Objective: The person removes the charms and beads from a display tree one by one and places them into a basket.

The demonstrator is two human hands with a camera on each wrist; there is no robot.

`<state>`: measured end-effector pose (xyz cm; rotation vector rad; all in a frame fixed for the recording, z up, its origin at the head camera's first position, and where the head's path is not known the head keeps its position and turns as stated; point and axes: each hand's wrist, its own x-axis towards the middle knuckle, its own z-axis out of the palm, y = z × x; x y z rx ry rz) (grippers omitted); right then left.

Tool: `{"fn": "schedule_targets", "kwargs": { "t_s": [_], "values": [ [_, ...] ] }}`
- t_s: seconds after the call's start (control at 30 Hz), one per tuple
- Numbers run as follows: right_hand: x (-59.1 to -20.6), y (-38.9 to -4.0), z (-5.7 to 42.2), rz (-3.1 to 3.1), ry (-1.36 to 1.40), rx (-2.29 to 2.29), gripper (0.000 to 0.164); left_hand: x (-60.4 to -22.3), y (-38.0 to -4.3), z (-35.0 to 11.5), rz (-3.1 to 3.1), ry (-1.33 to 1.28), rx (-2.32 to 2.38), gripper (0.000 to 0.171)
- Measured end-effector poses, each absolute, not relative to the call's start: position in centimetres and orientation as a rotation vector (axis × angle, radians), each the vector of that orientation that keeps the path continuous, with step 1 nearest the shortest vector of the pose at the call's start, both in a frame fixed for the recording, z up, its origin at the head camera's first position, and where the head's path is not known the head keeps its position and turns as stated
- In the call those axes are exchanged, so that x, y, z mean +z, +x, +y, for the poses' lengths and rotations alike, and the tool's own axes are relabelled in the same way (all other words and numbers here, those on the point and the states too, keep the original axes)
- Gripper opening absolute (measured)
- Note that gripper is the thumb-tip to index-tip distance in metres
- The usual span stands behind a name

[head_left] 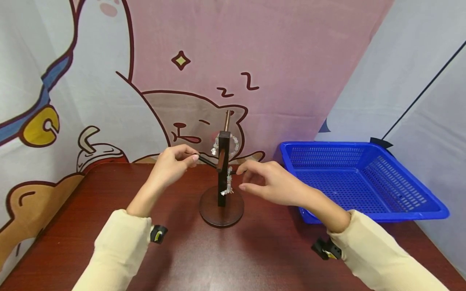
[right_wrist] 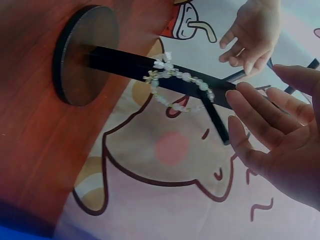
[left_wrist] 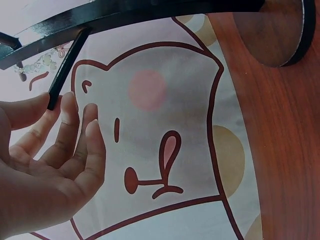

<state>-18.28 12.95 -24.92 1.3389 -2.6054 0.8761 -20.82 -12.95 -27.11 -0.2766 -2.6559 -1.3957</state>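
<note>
A dark wooden stand (head_left: 223,178) with a round base (head_left: 221,216) rises from the table, with pegs sticking out of its post. My left hand (head_left: 171,166) pinches the end of the left peg (left_wrist: 70,67) between thumb and fingertips. On the right peg (right_wrist: 216,120) hangs a pale beaded bracelet (right_wrist: 172,105) with a small white charm. My right hand (head_left: 273,182) is beside that peg, fingers extended and spread, its fingertips close to the peg's end and holding nothing. Another beaded bracelet (head_left: 234,146) hangs behind the post, partly hidden by it.
A blue plastic basket (head_left: 296,178) stands on the right side of the reddish-brown table (head_left: 204,258). Behind the table hangs a cloth (head_left: 284,52) printed with cartoon animals. The table's back edge runs close behind the stand.
</note>
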Motion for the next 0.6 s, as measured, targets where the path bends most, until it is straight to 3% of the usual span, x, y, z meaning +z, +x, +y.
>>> {"fn": "schedule_targets", "kwargs": {
  "t_s": [0.6],
  "values": [
    [-29.4, -19.0, 13.1, -2.693, 1.221, 0.993, 0.014, -27.1, -20.5, -12.8, -2.671, -0.251, -1.369, 0.014]
  ]
}}
